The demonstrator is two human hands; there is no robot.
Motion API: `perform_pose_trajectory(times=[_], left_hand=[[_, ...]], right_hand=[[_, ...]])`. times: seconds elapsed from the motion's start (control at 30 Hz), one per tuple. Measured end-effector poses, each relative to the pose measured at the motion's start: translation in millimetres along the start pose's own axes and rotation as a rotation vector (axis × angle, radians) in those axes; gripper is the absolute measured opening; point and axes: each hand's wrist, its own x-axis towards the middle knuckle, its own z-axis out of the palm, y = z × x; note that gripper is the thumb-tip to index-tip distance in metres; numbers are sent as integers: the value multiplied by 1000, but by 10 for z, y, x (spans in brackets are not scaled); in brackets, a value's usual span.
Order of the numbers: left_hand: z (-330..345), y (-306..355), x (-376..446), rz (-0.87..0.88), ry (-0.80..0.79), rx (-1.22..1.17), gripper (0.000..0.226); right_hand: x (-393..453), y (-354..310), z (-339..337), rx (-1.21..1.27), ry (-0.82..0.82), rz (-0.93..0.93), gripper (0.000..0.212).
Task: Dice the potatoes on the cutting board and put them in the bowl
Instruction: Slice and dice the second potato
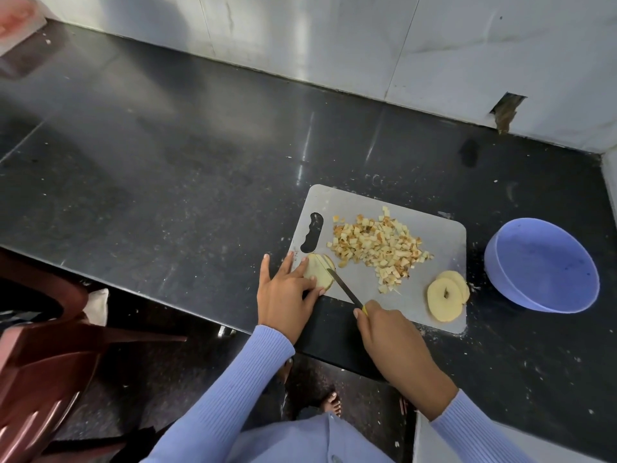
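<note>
A potato slice (pixel 319 274) lies at the cutting board's (pixel 444 235) near left corner, pressed flat by the left hand (pixel 287 295), fingers straight. The right hand (pixel 389 332) has a closed grip on a knife (pixel 344 287), blade on the slice. Diced potato (pixel 377 245) covers the board's middle; round slices (pixel 445 299) sit at its near right corner, beside the blue bowl (pixel 541 265) on the counter (pixel 167 168).

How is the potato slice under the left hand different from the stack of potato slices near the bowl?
The potato slice under the left hand lies at the cutting board's left edge; the stack of potato slices sits at its right edge, by the bowl.
The first is held down by the left hand with the knife on it; the stack is untouched.
The first already shows a cut line; the stack's slices look whole.
Both are pale yellow rounds, not yet diced.
</note>
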Motion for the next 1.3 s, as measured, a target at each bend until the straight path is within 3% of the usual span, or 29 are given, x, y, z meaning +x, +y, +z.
perform_pose_trajectory(times=[0.6, 0.93, 1.17, 1.3], left_hand=[[-14, 0, -12, -8, -21, -24, 12], [-45, 62, -67, -58, 42, -40, 10], [-73, 70, -52, -64, 26, -23, 29], [-65, 73, -57, -65, 21, 7, 16]], right_hand=[[67, 0, 44, 0, 12, -3, 31], [289, -274, 36, -4, 87, -49, 31], [330, -363, 51, -72, 7, -38, 32], [248, -316, 75, -147, -30, -38, 31]])
